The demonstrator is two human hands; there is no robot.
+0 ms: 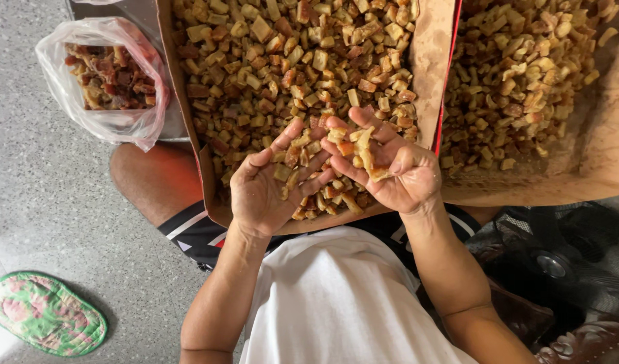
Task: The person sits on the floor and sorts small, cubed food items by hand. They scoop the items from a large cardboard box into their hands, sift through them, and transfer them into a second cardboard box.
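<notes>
Pale and brown diced pieces (355, 145) lie cupped on both palms, above the near edge of the left cardboard tray (427, 61); right hand (390, 168) half-curled under most; left hand (269, 185) open, touching alongside; plastic bag (104, 77) of darker pieces well left.

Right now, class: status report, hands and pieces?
Left hand and right hand open, cupping diced pieces. Over the cardboard tray. Nothing blocking.

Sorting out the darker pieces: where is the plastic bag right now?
In the head view, the plastic bag sits upper left on the floor, just left of the cardboard box.
</notes>
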